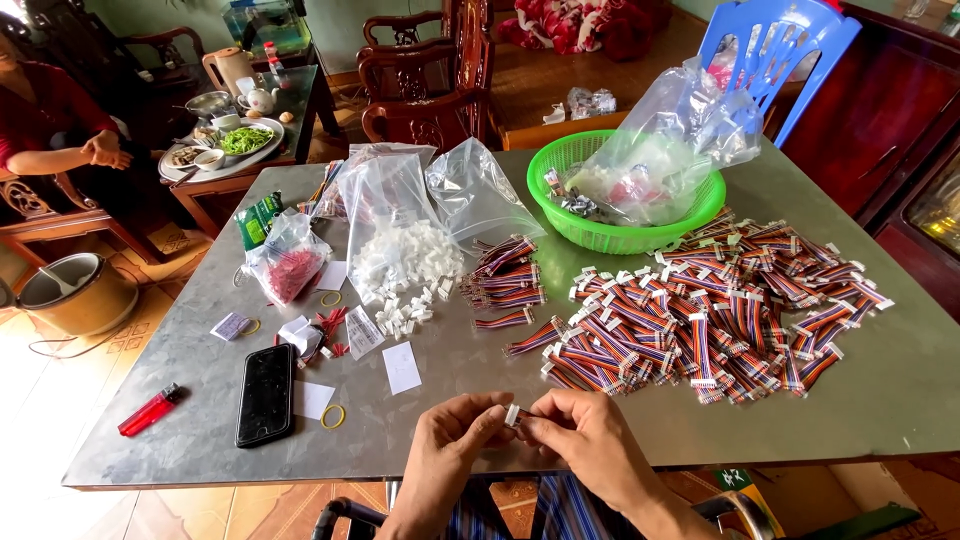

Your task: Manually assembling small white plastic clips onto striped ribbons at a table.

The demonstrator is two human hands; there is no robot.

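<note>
A small white plastic connector is being pinched between both hands just above the near edge of the grey metal table, the left hand closing thumb and forefinger on one side of it and the right hand clamping its fingertips on the other; whether wires are trailing from it is hidden behind the fingers. It is looking very light, hard and a little slick, probably easy to drop or flick away, so gripping it by its flat sides with the fingertips seems the safest hold, leaving its open end free. Beyond the hands toward the far right of the table, a broad heap of striped ribbon-cable pieces with white ends is lying spread out; these are looking limp and springy, best lifted by the stiff white plug, not the soft wires. Nearer the table's middle, a smaller bundle of the same cables is resting beside a clear bag of loose white connectors. A green basket with plastic bags is sitting at the far side, and a black phone and a red lighter are lying toward the table's left near corner.
</note>
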